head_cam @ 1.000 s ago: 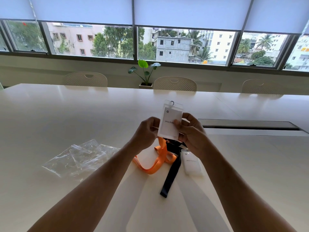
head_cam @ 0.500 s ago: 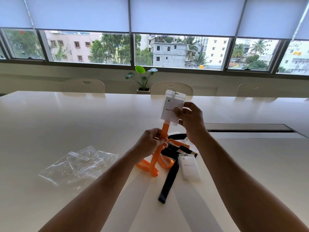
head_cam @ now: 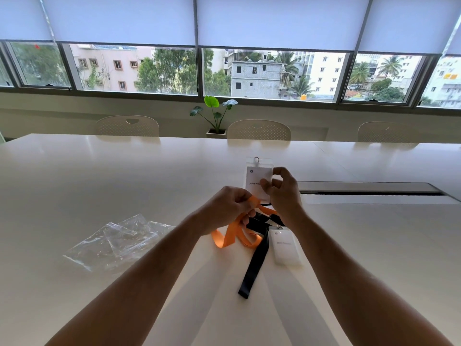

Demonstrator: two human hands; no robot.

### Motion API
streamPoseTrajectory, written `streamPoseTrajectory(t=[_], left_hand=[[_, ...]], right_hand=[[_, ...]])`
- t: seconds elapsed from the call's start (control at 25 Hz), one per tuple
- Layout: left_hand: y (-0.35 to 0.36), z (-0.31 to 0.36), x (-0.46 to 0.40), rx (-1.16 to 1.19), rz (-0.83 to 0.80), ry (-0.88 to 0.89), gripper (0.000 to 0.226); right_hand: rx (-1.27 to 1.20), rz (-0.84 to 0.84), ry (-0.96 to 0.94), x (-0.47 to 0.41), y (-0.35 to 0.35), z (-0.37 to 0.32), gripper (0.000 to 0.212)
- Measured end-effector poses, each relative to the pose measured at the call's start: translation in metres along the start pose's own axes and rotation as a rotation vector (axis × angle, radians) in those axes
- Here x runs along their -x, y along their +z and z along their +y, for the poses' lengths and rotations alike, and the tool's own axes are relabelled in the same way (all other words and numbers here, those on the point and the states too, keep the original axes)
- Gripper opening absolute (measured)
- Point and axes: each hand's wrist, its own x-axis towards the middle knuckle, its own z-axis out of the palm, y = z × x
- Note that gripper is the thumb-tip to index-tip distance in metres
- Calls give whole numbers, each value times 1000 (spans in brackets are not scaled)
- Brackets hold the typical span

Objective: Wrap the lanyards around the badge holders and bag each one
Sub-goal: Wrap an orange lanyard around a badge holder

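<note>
My right hand [head_cam: 283,193] pinches a clear badge holder [head_cam: 257,178] with a white card, held upright above the table. My left hand [head_cam: 224,211] grips the orange lanyard [head_cam: 229,237] just below the holder; the rest of the strap loops on the table under my hands. A second badge holder [head_cam: 285,247] lies flat on the table to the right, with its black lanyard [head_cam: 252,270] trailing toward me. Several clear plastic bags [head_cam: 119,242] lie in a loose pile at the left.
The wide white table [head_cam: 74,186] stretches in all directions. A recessed cable slot [head_cam: 369,189] runs along the table at the right. Three white chairs and a small potted plant [head_cam: 215,116] stand beyond the far edge, below the windows.
My right hand has lowered the badge holder slightly and shifted its grip to the holder's right edge. My left hand has risen and pulled the orange strap up toward the holder's bottom.
</note>
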Motion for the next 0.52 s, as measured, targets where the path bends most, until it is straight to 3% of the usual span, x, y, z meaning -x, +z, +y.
streamPoseTrajectory(t=[0.16,0.32,0.52], left_hand=[[-14,11,-2,-120,74,60,14],[-24,19,-4,-395,117,97,32],[-32,18,-10,-623,209,187,18]], right_hand=[[37,-69,-22,11,6,11,22],[86,-123,-20,24,10,22,22],[38,-213,29,40,15,28,21]])
